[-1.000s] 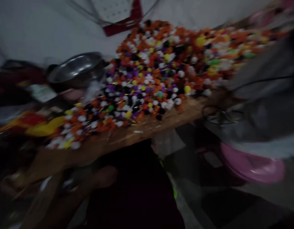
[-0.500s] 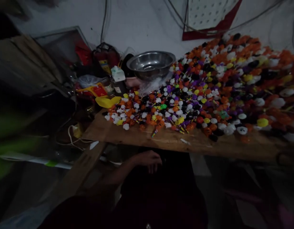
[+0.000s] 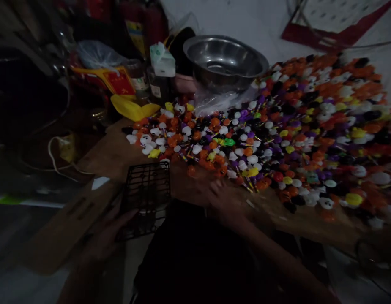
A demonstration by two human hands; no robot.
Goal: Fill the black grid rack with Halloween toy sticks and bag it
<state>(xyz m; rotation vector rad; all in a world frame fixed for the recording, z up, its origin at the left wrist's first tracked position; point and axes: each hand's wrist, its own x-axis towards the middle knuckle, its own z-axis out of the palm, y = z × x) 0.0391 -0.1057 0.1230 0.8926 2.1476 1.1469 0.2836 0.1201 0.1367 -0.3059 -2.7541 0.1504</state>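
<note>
A black wire-like rack with a grid of bars is tilted at the front edge of the wooden table. My left hand grips its lower left side, most of the fingers dark or behind it. Just short of the pile of small figures on sticks, my right hand rests low over the table edge, its fingers slightly blurred, spread and holding nothing I can see. The figures are orange, white, black, purple and yellow.
A steel basin stands behind the pile by the wall, above a clear plastic bag. To its left are a carton, jars and a yellow object. A white cable lies at the left.
My left hand has gone from my lap to the left and now holds the black rack. My right hand has come into view at the table edge. The view has moved closer.
</note>
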